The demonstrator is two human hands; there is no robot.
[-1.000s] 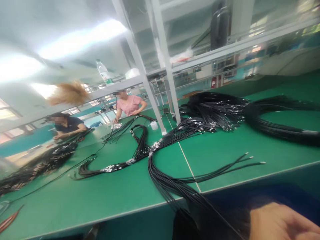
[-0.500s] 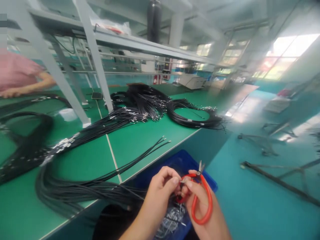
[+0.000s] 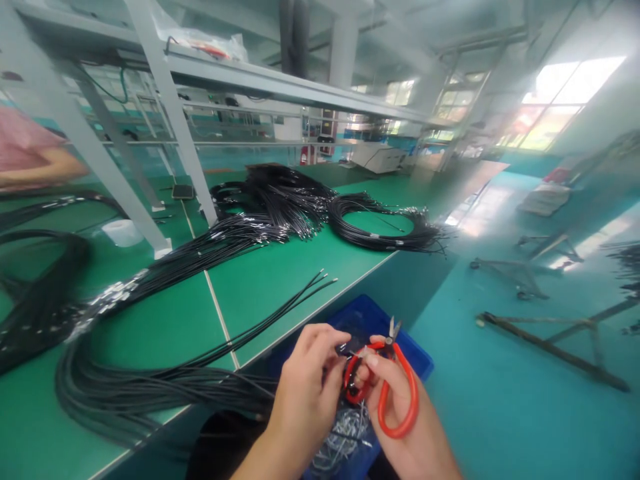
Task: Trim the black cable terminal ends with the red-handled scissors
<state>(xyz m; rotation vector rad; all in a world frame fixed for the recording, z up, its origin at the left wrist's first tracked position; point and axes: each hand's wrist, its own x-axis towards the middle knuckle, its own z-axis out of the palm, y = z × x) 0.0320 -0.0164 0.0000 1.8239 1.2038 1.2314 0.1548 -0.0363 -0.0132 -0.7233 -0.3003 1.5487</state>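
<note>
The left hand (image 3: 307, 380) has spread its fingers slightly since the earlier frame, suggesting fingertip work in mid-step. Left to right: one co-worker's pink sleeve (image 3: 25, 137) across the counter (image 3: 250, 293); one thick cable bundle (image 3: 175, 387) spilling over its near edge; two hands above one blue bin (image 3: 423, 363) below that edge, its bright pieces (image 3: 343, 437) uncountable. Whether the left grips anything, I cannot tell; the right hand (image 3: 399, 390) grasps one pair of red-handled snips (image 3: 414, 400) and pinches one pale sliver (image 3: 361, 354). One cable coil (image 3: 373, 241) lies by the counter's right-hand corner.
</note>
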